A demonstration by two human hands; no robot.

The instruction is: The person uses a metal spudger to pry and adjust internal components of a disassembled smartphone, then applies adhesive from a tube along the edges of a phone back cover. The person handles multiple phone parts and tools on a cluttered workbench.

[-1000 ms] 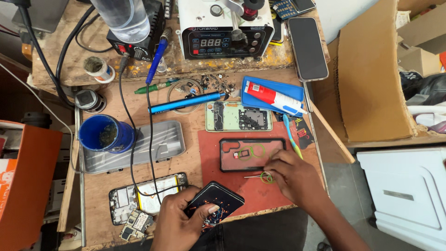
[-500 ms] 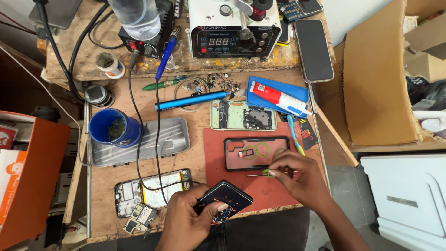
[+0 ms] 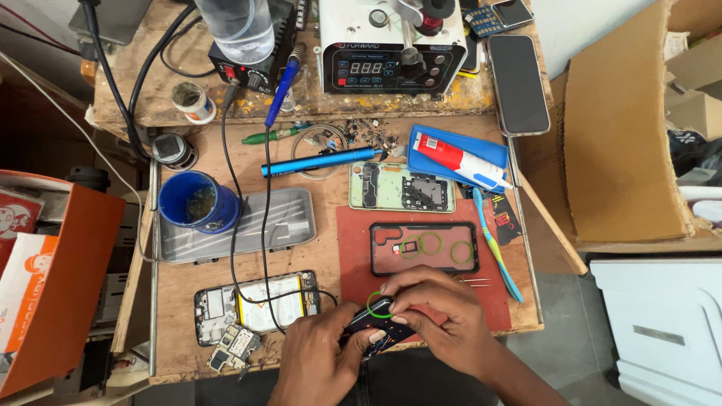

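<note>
My left hand (image 3: 316, 357) grips a dark phone back piece (image 3: 370, 331) from below, at the front edge of the bench. Fingers of my right hand (image 3: 440, 316) pinch a thin green ring (image 3: 380, 304) and hold it against the top of that piece. Just beyond my hands, a black phone case (image 3: 425, 248) lies on a red mat (image 3: 353, 240) with three more green rings inside it. Tweezers (image 3: 475, 283) rest on the mat beside my right hand.
An opened phone (image 3: 256, 302) and a loose circuit board (image 3: 233, 342) lie left of my hands. Further back are a grey tray (image 3: 248, 229), a blue cup (image 3: 192, 199), a blue pen tool (image 3: 320, 161), a green phone frame (image 3: 402, 188) and a glue tube (image 3: 459, 159). A cardboard box (image 3: 624, 135) stands right.
My right hand left the spot by the tweezers and black case and came over to the dark piece in my left hand, bringing a green ring onto it.
</note>
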